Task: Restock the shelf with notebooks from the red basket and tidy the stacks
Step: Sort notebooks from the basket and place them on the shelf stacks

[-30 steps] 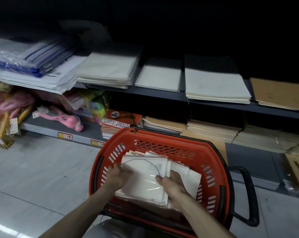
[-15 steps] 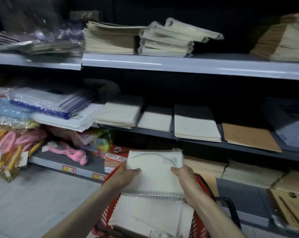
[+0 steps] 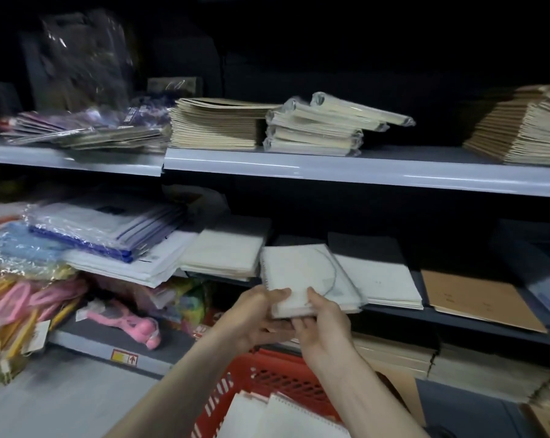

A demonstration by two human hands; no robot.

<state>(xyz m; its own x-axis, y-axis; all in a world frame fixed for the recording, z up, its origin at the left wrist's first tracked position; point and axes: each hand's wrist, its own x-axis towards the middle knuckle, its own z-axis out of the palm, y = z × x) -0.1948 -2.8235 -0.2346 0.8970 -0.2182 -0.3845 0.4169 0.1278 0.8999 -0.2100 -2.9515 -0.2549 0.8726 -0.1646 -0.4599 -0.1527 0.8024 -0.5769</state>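
Paper stack: white spiral-bound notebooks (image 3: 305,279) in glossy clear wrap, lying over the middle shelf (image 3: 456,324) edge.
Left hand (image 3: 261,314): palm under the stack's near-left corner, thumb on top, fingers pinching it.
Right hand (image 3: 325,325): thumb on top, fingers curled beneath, gripping the near edge.
Red basket (image 3: 267,379): perforated plastic, below, holding more white notebooks.
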